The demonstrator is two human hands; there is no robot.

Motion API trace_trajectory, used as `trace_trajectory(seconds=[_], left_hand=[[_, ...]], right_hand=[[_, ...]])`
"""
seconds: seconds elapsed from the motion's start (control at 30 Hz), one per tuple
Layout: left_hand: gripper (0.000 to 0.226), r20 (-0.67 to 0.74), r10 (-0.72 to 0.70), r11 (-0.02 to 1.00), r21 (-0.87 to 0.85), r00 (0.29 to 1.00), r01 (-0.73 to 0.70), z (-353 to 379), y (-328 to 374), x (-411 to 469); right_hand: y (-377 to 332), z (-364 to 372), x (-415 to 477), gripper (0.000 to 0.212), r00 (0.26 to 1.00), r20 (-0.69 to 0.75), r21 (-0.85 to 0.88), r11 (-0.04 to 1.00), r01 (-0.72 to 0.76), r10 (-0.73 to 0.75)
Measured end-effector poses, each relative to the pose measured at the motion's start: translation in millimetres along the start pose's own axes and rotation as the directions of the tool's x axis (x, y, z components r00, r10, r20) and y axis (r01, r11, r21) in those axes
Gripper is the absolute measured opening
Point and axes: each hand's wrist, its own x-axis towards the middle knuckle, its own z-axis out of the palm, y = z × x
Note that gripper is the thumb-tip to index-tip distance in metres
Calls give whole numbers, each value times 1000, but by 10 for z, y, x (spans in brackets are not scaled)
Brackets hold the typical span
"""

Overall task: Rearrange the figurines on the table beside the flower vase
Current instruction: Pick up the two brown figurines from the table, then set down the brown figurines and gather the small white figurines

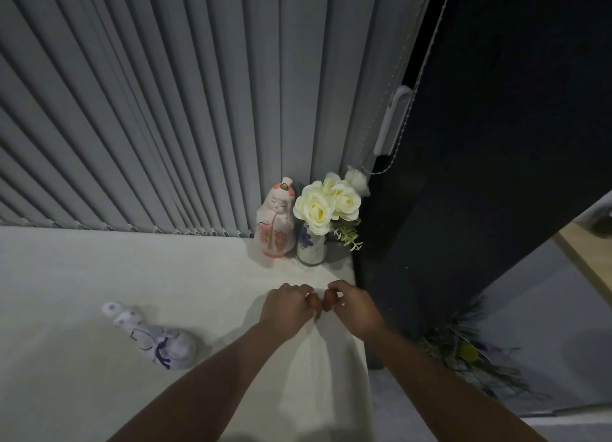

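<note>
From above the hands, the pale table (99,276) runs wide and bare to the left, while its right edge drops off just past the right hand (352,304), with a dark panel (463,176) rising close alongside that edge. At the back, the table meets the foot of the grey vertical blinds (165,110). In the far right corner the pink-and-white kimono figurine (276,221) stands upright against the blinds, just beside and seemingly touching the small blue-patterned flower vase (310,247), whose cream roses (326,203) lean out over it. Well apart from them, on the open left part of the table, a white figurine with blue markings (157,335) lies on its side. Between the corner group and the hands there is a clear strip of tabletop. The left hand (288,305) and the right hand sit close together near the right edge, fingers curled inward into loose fists, fingertips nearly meeting; nothing can be seen in either, though the curled fingers hide the palms. Below the table edge, on the floor to the right, lies a dim bundle of greenery (470,352).
</note>
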Motion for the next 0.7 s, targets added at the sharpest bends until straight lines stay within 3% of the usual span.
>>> trace_trajectory(seconds=[0.4,0.7], left_hand=[[51,16,5,1000,12,1000,-5,-163,-165,-184],[45,-75,4,1000,-15,997,-5,-627,-746,-638]], right_hand=[[-208,-75,-259,49,998,-44,-186,981,-44,37],[-576,292,-660,21,976,-216,-196,979,-62,19]])
